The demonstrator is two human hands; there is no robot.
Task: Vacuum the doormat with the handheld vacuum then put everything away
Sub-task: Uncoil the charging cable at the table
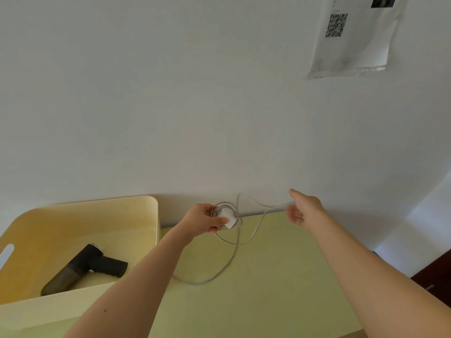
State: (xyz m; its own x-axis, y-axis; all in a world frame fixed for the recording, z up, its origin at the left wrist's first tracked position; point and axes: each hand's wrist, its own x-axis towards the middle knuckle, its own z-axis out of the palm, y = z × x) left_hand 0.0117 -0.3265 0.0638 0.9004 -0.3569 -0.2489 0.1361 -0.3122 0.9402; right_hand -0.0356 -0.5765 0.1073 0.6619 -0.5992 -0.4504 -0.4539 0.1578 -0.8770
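— Which part of the job is this person doing?
— The putting away, I'd say. The handheld vacuum [84, 268] is lying on its side in the yellow bin [97, 215] at the left, with nobody touching it. The doormat is nowhere I can see.
— And the hands?
— The left hand [203, 219] is gripping the white charger plug [228, 217], fingers curled round it, with a few turns of the cable [234, 252] looped about the plug. It is holding it over the back of the green table [268, 289], near the wall [195, 106].
— The right one?
— The right hand [305, 209] is reaching out sideways, thumb up and fingers straight. The cable is running from the plug into the gap between thumb and fingers, so the hand is carrying the strand rather than clenching it. I am not seeing a pinch.
— So they're winding the lead?
— That is how I am reading it. A long slack loop is trailing across the table toward the person, so plenty is waiting to be wound.
— What is the next move asking for?
— Bringing that strand round the plug without loosening the turns already there, and taking up the slack cleanly. Then the bundle is going into the bin beside the vacuum, I'd guess.
— Anything else about?
— Only a sheet [353, 37] with a square code hanging on the wall.
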